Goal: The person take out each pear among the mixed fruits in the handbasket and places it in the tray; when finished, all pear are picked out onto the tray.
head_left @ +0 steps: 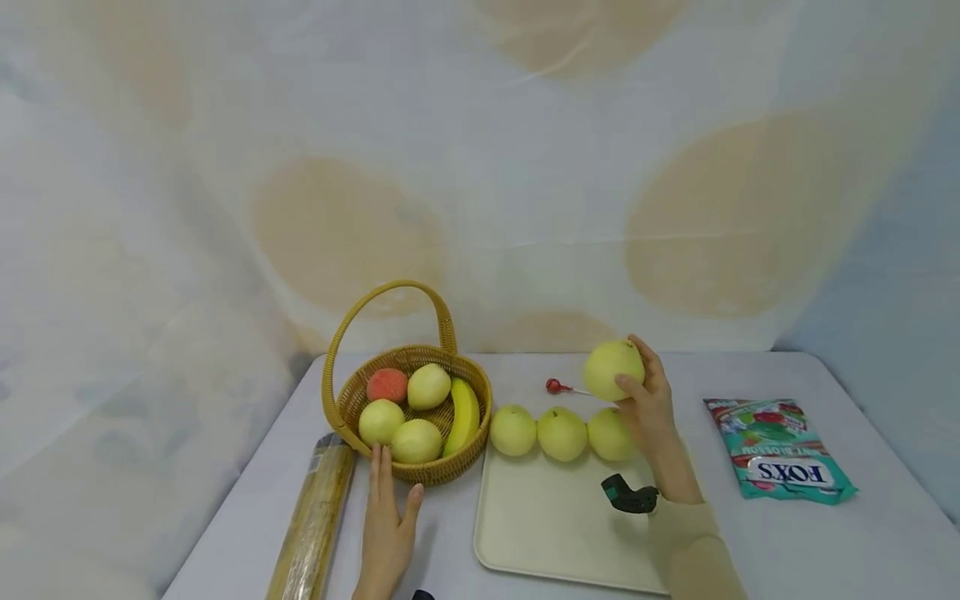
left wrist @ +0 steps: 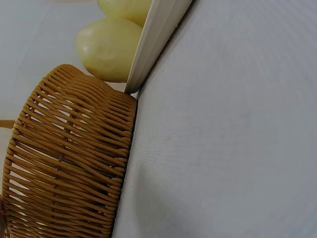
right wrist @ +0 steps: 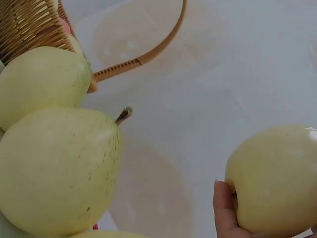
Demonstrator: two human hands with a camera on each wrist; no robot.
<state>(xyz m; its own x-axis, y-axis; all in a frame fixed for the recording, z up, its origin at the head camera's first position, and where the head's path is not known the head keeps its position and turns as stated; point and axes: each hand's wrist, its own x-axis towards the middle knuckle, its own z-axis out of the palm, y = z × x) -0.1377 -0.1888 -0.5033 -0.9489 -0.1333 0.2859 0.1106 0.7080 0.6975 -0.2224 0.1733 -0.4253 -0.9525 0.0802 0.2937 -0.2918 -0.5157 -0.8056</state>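
Note:
My right hand (head_left: 651, 410) grips a round yellow-green pear (head_left: 611, 371), raised over the far side of the cream tray (head_left: 558, 533). In the right wrist view the thumb presses against this pear (right wrist: 280, 181) beside its stem hollow. Three similar pears (head_left: 562, 434) sit in a row along the tray's far edge. With fingers straight, my left hand (head_left: 388, 533) reaches up to the front rim of the wicker basket (head_left: 447, 472), fingertips right at the rim. Inside the basket lie a red fruit (head_left: 387, 386), three pale yellow-green fruits (head_left: 416, 440) and a banana (head_left: 462, 417).
A red lollipop (head_left: 554, 386) lies behind the row of pears. At the right is a green Fox's candy bag (head_left: 780, 450). A long wrapped yellowish bundle (head_left: 313, 517) runs along the left, close to the basket. The basket's tall handle (head_left: 397, 285) arches upward.

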